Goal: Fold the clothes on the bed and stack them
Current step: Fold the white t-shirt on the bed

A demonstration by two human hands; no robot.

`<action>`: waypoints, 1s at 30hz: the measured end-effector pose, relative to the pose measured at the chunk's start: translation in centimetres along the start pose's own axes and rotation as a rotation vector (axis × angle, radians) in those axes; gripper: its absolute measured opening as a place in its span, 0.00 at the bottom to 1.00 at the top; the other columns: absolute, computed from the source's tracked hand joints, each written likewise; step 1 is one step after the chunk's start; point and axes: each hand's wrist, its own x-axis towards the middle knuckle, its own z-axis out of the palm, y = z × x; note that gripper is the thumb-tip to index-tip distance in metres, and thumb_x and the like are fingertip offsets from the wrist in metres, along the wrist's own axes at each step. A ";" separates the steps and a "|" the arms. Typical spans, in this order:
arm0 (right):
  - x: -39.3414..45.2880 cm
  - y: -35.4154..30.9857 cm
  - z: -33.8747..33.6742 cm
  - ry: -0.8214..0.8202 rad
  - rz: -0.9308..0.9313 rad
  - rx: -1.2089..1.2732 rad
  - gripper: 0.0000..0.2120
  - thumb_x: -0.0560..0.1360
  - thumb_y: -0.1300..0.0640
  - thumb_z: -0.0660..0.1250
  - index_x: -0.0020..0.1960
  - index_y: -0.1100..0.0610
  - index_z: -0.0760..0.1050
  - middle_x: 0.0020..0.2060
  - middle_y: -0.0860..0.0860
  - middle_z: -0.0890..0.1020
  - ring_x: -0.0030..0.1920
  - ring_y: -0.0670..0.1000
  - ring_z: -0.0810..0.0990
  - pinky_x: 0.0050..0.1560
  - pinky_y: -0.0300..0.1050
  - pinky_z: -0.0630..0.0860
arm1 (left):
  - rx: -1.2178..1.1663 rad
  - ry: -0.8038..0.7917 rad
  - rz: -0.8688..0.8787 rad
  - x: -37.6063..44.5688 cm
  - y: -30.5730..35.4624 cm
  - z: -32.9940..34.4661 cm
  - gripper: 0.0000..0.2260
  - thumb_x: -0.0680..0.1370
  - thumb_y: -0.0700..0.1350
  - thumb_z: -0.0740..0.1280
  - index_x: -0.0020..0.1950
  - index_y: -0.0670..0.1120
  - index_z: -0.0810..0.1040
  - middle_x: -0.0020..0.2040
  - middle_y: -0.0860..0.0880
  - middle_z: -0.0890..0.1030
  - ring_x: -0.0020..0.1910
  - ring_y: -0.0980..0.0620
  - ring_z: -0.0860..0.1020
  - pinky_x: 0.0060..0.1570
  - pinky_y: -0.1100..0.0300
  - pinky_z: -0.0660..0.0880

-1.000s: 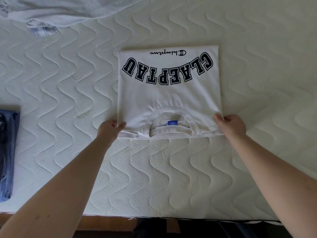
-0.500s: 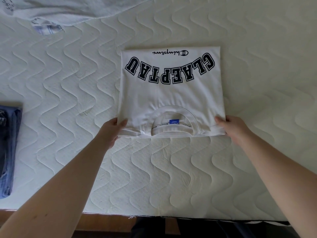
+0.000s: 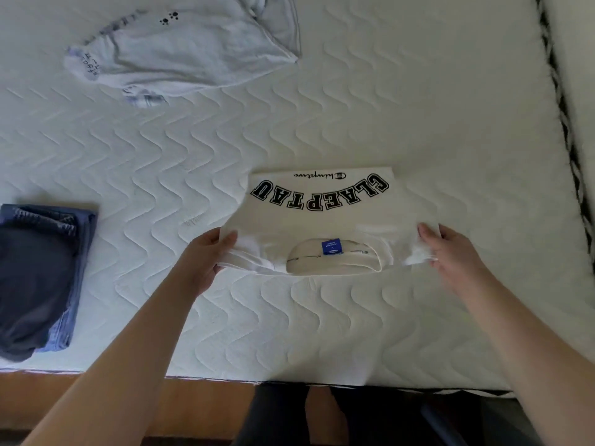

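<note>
The left hand (image 3: 206,257) and right hand (image 3: 450,249) each pinch a near corner of the folded white cotton T-shirt with black arched lettering (image 3: 322,217), lifting it off the quilted white mattress (image 3: 354,317). Folding looks finished; next it likely needs carrying left onto the folded dark blue stack (image 3: 42,278), kept level.

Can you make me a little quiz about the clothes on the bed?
1. True or false: both hands hold the white T-shirt.
2. What lies to the person's left? A) folded dark clothes B) a pillow C) shoes
3. Fill in: the unfolded pale garment lies at the ___ side of the bed.

Key:
1. True: left hand and right hand grip its near corners.
2. A, the folded dark clothes.
3. far
</note>
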 end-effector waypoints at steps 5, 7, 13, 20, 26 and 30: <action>-7.3 -4.2 -1.0 -0.039 0.017 0.134 0.10 0.78 0.53 0.68 0.54 0.58 0.81 0.47 0.52 0.86 0.47 0.49 0.85 0.46 0.39 0.81 | -0.016 0.058 0.049 -7.8 2.5 -0.3 0.11 0.74 0.49 0.72 0.55 0.47 0.83 0.54 0.45 0.84 0.52 0.50 0.83 0.46 0.62 0.79; -10.1 -5.1 -1.0 -0.053 0.042 0.106 0.08 0.77 0.52 0.69 0.52 0.55 0.81 0.48 0.52 0.86 0.48 0.50 0.84 0.50 0.42 0.81 | -0.033 0.107 0.064 -11.3 2.9 -0.9 0.07 0.78 0.45 0.68 0.54 0.47 0.82 0.50 0.47 0.85 0.49 0.52 0.84 0.43 0.63 0.79; -17.7 -6.2 -0.4 -0.102 0.056 0.162 0.08 0.77 0.58 0.67 0.54 0.60 0.80 0.44 0.53 0.86 0.43 0.49 0.85 0.37 0.40 0.81 | 0.000 0.143 0.128 -18.5 4.5 -3.3 0.05 0.78 0.45 0.69 0.49 0.48 0.85 0.46 0.47 0.86 0.44 0.53 0.84 0.39 0.63 0.79; -23.1 -6.1 -0.5 -0.098 0.008 0.206 0.06 0.77 0.59 0.67 0.51 0.59 0.81 0.44 0.54 0.86 0.42 0.50 0.86 0.36 0.40 0.80 | 0.070 0.112 0.208 -23.6 4.1 -5.5 0.19 0.68 0.57 0.75 0.54 0.49 0.84 0.47 0.47 0.85 0.45 0.52 0.82 0.43 0.60 0.79; -22.9 -7.8 0.2 -0.162 -0.064 0.157 0.07 0.77 0.59 0.68 0.52 0.61 0.81 0.43 0.55 0.86 0.43 0.52 0.86 0.36 0.40 0.80 | -0.018 0.253 0.291 -27.8 2.6 -4.3 0.11 0.74 0.50 0.72 0.52 0.46 0.83 0.46 0.45 0.83 0.46 0.48 0.79 0.47 0.55 0.75; -21.5 -9.2 0.5 -0.240 -0.156 0.022 0.09 0.75 0.54 0.70 0.48 0.60 0.82 0.44 0.58 0.85 0.43 0.55 0.84 0.46 0.49 0.80 | -0.145 0.334 0.344 -31.4 1.4 -3.0 0.07 0.79 0.46 0.68 0.50 0.45 0.83 0.46 0.47 0.85 0.44 0.52 0.83 0.40 0.63 0.79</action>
